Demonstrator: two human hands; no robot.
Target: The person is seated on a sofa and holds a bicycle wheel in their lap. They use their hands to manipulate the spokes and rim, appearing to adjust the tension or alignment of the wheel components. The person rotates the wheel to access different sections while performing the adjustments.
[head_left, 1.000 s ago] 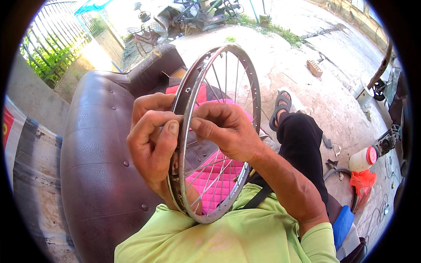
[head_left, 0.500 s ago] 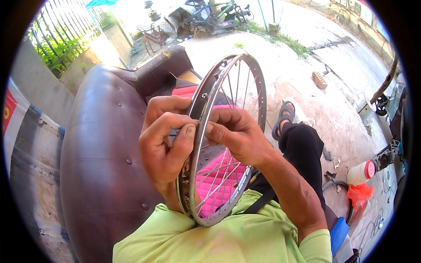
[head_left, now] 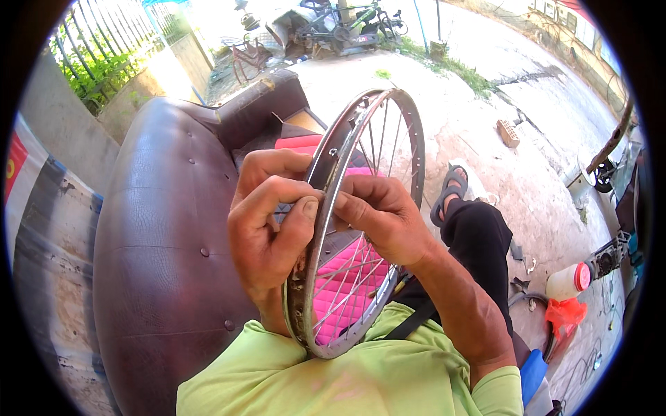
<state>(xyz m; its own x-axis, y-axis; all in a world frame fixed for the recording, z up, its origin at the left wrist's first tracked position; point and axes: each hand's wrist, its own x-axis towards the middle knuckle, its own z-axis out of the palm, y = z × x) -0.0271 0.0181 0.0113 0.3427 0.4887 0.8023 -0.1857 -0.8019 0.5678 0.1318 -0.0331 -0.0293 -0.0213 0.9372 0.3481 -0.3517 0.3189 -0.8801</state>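
Note:
A bare bicycle wheel (head_left: 338, 142), its metal rim worn and rusty and its thin spokes laced inside, stands upright against my green shirt. My left hand (head_left: 270, 225) is closed at the outer, tyre side of the rim, thumb and curled fingers pressed on its edge. From the spoke side, my right hand (head_left: 385, 218) pinches at the same stretch of rim, thumb and forefinger together. The rim hides those fingertips, so I cannot tell whether a spoke end is between them. No tyre is on the wheel.
A brown buttoned sofa (head_left: 163, 270) fills the left, with a pink quilted cushion (head_left: 347, 291) behind the wheel. On the ground at right lie a white tub with a red lid (head_left: 567, 281), a red plastic bag (head_left: 565, 313) and a brick (head_left: 508, 133). Bicycles (head_left: 347, 31) stand far off.
Both hands and the wheel sit slightly farther right in the picture. Their grip looks nearly the same, with the right fingertips a little more tucked behind the rim.

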